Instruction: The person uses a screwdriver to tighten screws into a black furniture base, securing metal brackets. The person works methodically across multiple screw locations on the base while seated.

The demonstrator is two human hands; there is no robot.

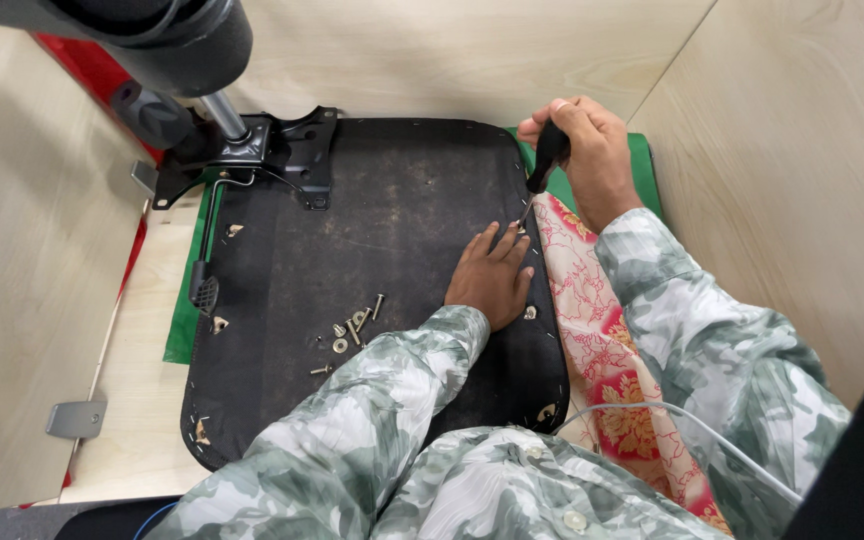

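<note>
The right hand (592,150) grips a black-handled screwdriver (548,160), tip at the right edge of the upturned chair seat (372,210). The left hand (492,275) lies flat and open just beside it; a slip could jab those fingers (505,243).

green-grey camouflage sleeves, white buttons; bare hands
</note>
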